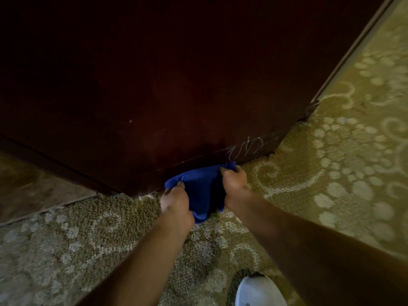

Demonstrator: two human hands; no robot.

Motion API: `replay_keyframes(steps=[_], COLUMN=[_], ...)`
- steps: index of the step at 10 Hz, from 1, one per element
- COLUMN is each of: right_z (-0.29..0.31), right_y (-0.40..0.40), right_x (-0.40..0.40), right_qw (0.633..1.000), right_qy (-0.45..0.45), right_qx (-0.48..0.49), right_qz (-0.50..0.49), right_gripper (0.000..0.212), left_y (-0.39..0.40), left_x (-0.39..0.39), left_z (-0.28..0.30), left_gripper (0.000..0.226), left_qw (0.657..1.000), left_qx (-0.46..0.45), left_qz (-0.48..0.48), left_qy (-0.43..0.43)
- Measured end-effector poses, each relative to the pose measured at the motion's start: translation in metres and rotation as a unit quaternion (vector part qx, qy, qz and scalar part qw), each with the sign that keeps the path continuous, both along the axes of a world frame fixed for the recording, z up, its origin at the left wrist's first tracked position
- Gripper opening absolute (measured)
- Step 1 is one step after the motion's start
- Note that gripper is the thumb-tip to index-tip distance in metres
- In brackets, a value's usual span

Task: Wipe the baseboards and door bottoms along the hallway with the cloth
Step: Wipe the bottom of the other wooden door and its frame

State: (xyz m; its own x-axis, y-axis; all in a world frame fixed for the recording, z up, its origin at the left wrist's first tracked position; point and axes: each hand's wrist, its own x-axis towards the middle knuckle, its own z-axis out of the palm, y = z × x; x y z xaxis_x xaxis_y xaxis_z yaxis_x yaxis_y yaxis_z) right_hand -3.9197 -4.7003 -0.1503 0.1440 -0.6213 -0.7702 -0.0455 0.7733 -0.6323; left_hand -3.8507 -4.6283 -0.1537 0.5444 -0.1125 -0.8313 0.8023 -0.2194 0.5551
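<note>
Down at the foot of the dark door point(176, 96), right where its bottom edge meets the carpet point(309, 173), both hands are on the blue cloth point(199, 191). The left hand point(175, 202) has its fingers curled into the cloth's near-left bunch, and the right hand point(234, 182) pinches the far-right corner, up against the door's bottom edge. So the cloth is stretched between the two grips, and its long axis runs roughly along that bottom edge, slanting up towards the right. That's the line that matters: the unwiped stretch looks to lie on to the right, where pale scuff marks point(249, 144) sit just above and beyond the right hand, near the door's lower right corner. The right hand is the nearer one to those marks, so my read is it leads any sweep that way, with the left trailing and keeping the cloth taut. Cloth is touching the door's foot, though how firmly it's pressed I can't tell. A pale shoe point(258, 290) shows on the carpet at the bottom edge of the view, well apart from the hands.
</note>
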Motion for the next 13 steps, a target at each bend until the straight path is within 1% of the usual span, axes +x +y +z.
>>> replay_keyframes(steps=[1, 2, 3, 4, 5, 6, 7, 8, 9, 10, 11, 12, 13], right_z=[0.024, 0.046, 0.039, 0.016, 0.004, 0.011, 0.029, 0.027, 0.01, 0.005, 0.016, 0.029, 0.034], right_y=[-0.009, -0.017, -0.012, -0.006, 0.005, 0.018, 0.026, 0.008, -0.021, -0.041, -0.037, -0.004, 0.01], right_x=[-0.008, -0.002, -0.005, -0.013, -0.003, 0.02, 0.034, 0.02, -0.007, -0.027, -0.025, 0.002, 0.012], right_qw=[0.998, 0.989, 0.989, 0.998, 1.0, 0.999, 0.997, 0.997, 0.996, 0.993, 0.991, 0.994, 0.995], right_qy=[-0.038, -0.07, -0.038, -0.029, 0.002, -0.02, -0.055, -0.032, 0.033, 0.059, 0.035, -0.026, -0.051], right_qx=[-0.036, -0.126, -0.139, -0.062, -0.008, -0.014, -0.038, -0.068, -0.081, -0.078, -0.115, -0.101, -0.068], right_qz=[-0.033, -0.043, -0.02, 0.006, 0.022, 0.035, 0.043, 0.018, -0.028, -0.062, -0.066, -0.007, 0.047], right_gripper=[0.013, 0.01, 0.026, 0.019, 0.026, 0.011, 0.012, 0.015, 0.013, 0.015, 0.011, 0.011, 0.009], left_y=[-0.008, -0.012, -0.01, 0.0, 0.017, 0.028, 0.038, 0.03, 0.01, -0.008, -0.011, 0.007, 0.017], left_x=[-0.006, -0.011, -0.012, -0.006, 0.004, 0.012, 0.02, 0.007, -0.002, -0.014, -0.024, -0.011, -0.005], left_z=[0.028, 0.065, 0.055, 0.034, 0.014, 0.022, 0.032, 0.048, 0.043, 0.041, 0.043, 0.063, 0.064], left_gripper=[0.039, 0.022, 0.037, 0.042, 0.04, 0.037, 0.028, 0.012, 0.012, 0.025, 0.004, 0.012, 0.018], left_qw=[0.998, 0.991, 0.994, 0.998, 0.997, 0.98, 0.975, 0.979, 0.996, 0.994, 0.994, 0.96, 0.944], left_qx=[0.001, -0.062, -0.063, -0.049, -0.001, 0.014, -0.023, -0.043, -0.079, -0.104, -0.054, -0.044, -0.063], left_qz=[0.036, 0.038, 0.017, 0.034, 0.057, 0.136, 0.129, 0.073, 0.009, -0.027, 0.027, 0.151, 0.157], left_qy=[-0.054, -0.113, -0.085, -0.007, -0.046, -0.142, -0.182, -0.184, -0.042, 0.011, -0.089, -0.231, -0.283])
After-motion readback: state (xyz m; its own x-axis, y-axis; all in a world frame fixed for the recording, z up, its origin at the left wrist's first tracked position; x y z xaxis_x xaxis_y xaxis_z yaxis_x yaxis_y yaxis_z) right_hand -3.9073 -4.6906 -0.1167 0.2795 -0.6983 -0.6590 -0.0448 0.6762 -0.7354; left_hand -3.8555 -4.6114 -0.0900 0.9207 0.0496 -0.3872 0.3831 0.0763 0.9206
